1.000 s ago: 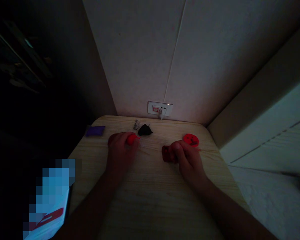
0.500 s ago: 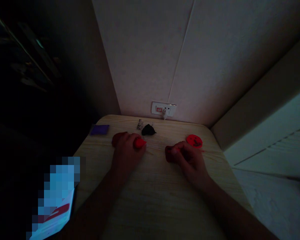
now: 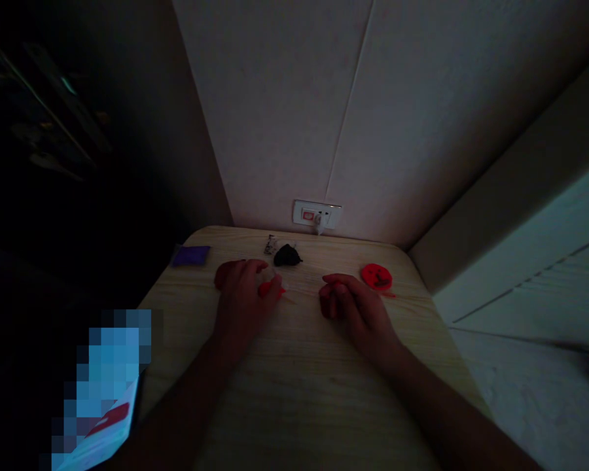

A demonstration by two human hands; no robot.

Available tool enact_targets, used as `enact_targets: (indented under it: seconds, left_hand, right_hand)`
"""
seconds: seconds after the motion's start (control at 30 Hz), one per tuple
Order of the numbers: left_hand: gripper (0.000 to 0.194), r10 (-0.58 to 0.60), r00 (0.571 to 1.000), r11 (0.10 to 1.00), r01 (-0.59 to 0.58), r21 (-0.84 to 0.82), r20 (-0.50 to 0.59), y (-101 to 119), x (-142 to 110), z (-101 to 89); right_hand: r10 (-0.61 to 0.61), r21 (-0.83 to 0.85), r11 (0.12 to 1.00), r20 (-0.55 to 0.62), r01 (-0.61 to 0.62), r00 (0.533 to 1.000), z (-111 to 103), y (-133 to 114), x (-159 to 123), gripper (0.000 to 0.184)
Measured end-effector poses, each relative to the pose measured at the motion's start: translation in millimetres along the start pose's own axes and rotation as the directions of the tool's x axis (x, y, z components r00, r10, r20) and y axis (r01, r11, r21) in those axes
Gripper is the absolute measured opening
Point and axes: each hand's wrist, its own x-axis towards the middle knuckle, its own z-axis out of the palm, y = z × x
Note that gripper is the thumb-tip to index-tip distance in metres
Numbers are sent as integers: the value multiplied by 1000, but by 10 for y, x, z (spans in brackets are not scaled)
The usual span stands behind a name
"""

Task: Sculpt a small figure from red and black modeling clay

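My left hand (image 3: 243, 301) rests on the table's left side, thumb and fingers apart. By its thumb lies a small bright red pointed clay piece (image 3: 269, 289), partly covered. A darker red lump (image 3: 222, 275) shows behind this hand's fingers, mostly hidden. My right hand (image 3: 363, 311) has its fingers curled around a dark red clay lump (image 3: 328, 306) close to the tabletop; the hand hides part of it. Beyond the right hand sits a flat red clay disc (image 3: 373, 275) with black marks like a face. A thin red strip (image 3: 388, 294) lies at its near edge.
A black clay lump (image 3: 287, 256) and a clear printed wrapper (image 3: 270, 244) lie near the wall. A purple packet (image 3: 191, 256) is at the left edge of the wooden table (image 3: 294, 392). A lit screen (image 3: 110, 418) stands lower left. A plug (image 3: 319, 223) is in the wall socket.
My left fingers have spread from around the bright red piece, which now sits lower by the thumb. My right index finger has stretched forward over the dark red lump. The view shifts slightly.
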Motion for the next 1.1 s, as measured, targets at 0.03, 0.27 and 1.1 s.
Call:
enact_targets:
  seconds: [0.03, 0.27, 1.1]
  left_hand:
    - [21, 2, 1000, 1000, -2, 0, -12, -9, -1, 2]
    - [22, -21, 991, 994, 7, -107, -136, 11, 1, -69]
    - [27, -23, 899, 481, 393, -784, 437, 894, 65, 415]
  right_hand:
    - [7, -8, 1000, 14, -7, 1000, -6, -3, -2, 28]
    - [97, -35, 994, -55, -99, 994, -35, -59, -3, 28]
    - [-4, 42, 999, -374, 21, 928, -173, -72, 135, 26]
